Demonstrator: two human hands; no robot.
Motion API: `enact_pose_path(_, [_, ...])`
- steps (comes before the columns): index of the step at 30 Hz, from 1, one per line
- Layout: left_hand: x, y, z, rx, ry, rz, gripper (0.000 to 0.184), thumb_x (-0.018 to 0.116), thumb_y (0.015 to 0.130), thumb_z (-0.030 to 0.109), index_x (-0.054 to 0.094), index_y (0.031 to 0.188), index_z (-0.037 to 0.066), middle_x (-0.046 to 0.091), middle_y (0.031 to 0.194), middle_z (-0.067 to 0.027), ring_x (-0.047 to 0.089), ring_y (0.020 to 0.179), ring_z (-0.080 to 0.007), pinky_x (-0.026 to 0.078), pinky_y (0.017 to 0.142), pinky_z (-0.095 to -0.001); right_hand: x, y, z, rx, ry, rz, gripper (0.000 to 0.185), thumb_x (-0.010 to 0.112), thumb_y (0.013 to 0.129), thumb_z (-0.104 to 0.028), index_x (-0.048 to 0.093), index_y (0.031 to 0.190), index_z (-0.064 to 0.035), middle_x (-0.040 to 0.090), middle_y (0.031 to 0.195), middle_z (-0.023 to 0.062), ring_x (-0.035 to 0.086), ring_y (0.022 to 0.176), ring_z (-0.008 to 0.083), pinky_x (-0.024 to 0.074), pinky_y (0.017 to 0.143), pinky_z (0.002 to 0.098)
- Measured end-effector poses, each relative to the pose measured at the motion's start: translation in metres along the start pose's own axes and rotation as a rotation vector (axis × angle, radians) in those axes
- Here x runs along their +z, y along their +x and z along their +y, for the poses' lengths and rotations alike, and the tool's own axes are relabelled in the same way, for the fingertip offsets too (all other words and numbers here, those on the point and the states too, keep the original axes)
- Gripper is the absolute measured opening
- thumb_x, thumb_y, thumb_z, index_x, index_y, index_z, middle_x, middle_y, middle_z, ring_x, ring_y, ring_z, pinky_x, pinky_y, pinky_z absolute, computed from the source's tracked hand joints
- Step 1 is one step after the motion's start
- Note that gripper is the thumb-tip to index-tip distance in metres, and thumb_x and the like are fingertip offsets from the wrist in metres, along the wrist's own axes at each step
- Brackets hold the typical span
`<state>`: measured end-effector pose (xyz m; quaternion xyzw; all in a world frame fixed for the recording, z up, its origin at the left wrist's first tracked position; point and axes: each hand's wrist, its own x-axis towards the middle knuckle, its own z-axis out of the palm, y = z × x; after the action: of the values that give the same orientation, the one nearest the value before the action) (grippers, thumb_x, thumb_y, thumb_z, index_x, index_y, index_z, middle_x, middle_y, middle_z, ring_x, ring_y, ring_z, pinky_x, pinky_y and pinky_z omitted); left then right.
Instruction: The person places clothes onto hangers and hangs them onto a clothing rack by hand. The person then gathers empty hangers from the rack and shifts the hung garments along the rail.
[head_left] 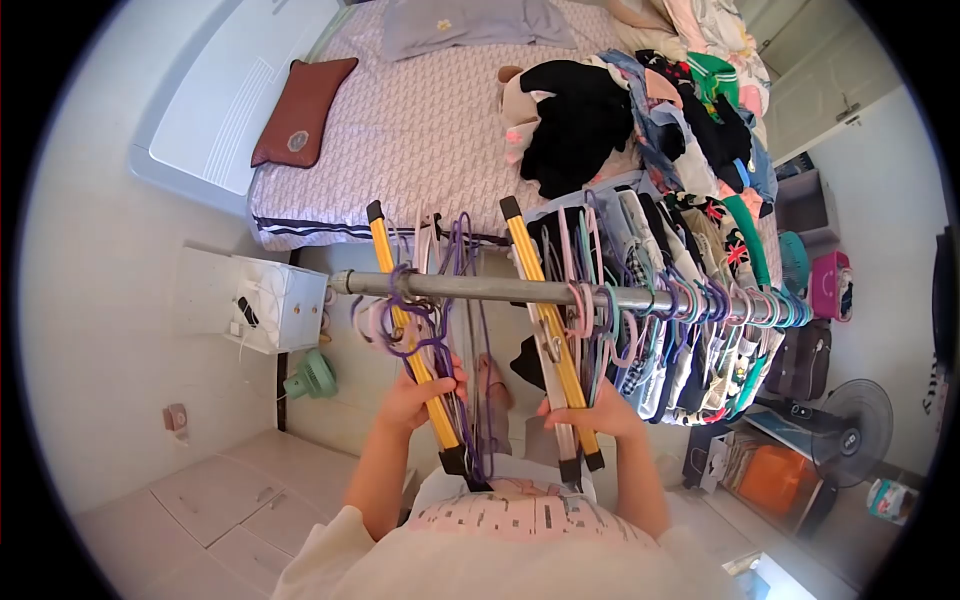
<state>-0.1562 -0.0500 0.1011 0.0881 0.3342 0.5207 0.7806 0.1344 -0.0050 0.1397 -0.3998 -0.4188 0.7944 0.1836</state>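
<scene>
In front of my body stands what looks like a folding stepladder (563, 365), with yellow and silver rails and black end caps. My left hand (412, 398) is closed around its left yellow rail, beside several purple hangers (440, 330). My right hand (603, 412) grips the right rail pair, below a metal hinge. Above both hands, a grey metal clothes rod (500, 289) crosses the view. Bare hangers hang at its left end, and packed clothes on hangers (690, 330) fill the right. The ladder's lower parts are partly hidden by hangers and my shirt.
Behind the rod is a bed (400, 150) with a brown cushion (305, 112) and a heap of clothes (690, 110). A white bedside cabinet (290, 305) and a green fan (312, 375) stand left; a grey fan (852, 435) and suitcase (803, 360) stand right.
</scene>
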Motion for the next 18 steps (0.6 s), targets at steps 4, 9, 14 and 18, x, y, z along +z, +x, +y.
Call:
enact_pose_path(4, [-0.005, 0.003, 0.006, -0.034, 0.257, 0.056, 0.034, 0.066, 0.078, -0.003, 0.055, 0.110, -0.002, 0.065, 0.093, -0.0123, 0.064, 0.079, -0.0221, 0.053, 0.073, -0.0359, -0.010, 0.009, 0.025, 0.024, 0.059, 0.057, 0.039, 0.070, 0.077, -0.002, 0.052, 0.111, 0.0005, 0.065, 0.094, 0.0125, 0.064, 0.079, 0.0180, 0.0527, 0.073, 0.0313])
enact_pose_path(9, [-0.006, 0.011, 0.008, -0.041, 0.290, 0.159, 0.035, 0.067, 0.078, -0.001, 0.055, 0.111, -0.004, 0.065, 0.094, -0.0122, 0.064, 0.080, -0.0224, 0.053, 0.073, -0.0343, 0.010, 0.024, 0.041, 0.044, 0.291, 0.141, 0.044, 0.069, 0.079, -0.004, 0.048, 0.118, -0.0015, 0.064, 0.096, 0.0119, 0.063, 0.077, 0.0168, 0.0527, 0.072, 0.0304])
enact_pose_path(14, [-0.009, 0.016, 0.004, -0.028, 0.217, 0.334, 0.027, 0.067, 0.080, 0.003, 0.056, 0.104, -0.002, 0.063, 0.090, -0.0104, 0.063, 0.076, -0.0189, 0.054, 0.068, -0.0317, 0.018, 0.010, 0.020, 0.110, 0.390, 0.200, 0.046, 0.070, 0.078, -0.005, 0.049, 0.119, -0.0023, 0.065, 0.099, 0.0123, 0.063, 0.078, 0.0158, 0.0526, 0.066, 0.0281])
enact_pose_path(18, [-0.009, 0.025, 0.001, -0.065, 0.143, 0.332, 0.023, 0.066, 0.083, 0.008, 0.056, 0.102, -0.001, 0.062, 0.088, -0.0093, 0.062, 0.077, -0.0185, 0.053, 0.070, -0.0320, 0.033, 0.009, 0.003, 0.166, 0.501, 0.224, 0.044, 0.068, 0.079, -0.006, 0.049, 0.119, -0.0028, 0.065, 0.101, 0.0139, 0.063, 0.080, 0.0146, 0.0522, 0.066, 0.0268])
